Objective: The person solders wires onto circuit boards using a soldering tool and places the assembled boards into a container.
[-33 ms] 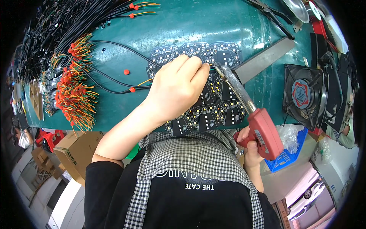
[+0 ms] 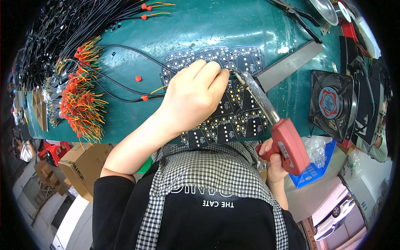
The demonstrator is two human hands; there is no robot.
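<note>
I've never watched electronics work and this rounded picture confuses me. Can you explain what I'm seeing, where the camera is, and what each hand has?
There is no machine here, only a person's two bare hands. The camera sits on the person's head and looks down through a wide lens, so straight edges bend near the rim.

The left hand rests on a black circuit board panel dotted with small pale parts, and its fingers pinch a thin yellow wire against the board. The right hand grips a red pistol-shaped soldering gun, whose tip meets the board right by those fingers.

All this lies on a green table. To the left are bundles of black cables with red and yellow ends. To the right stand a small black fan and a flat grey metal bar.
</note>
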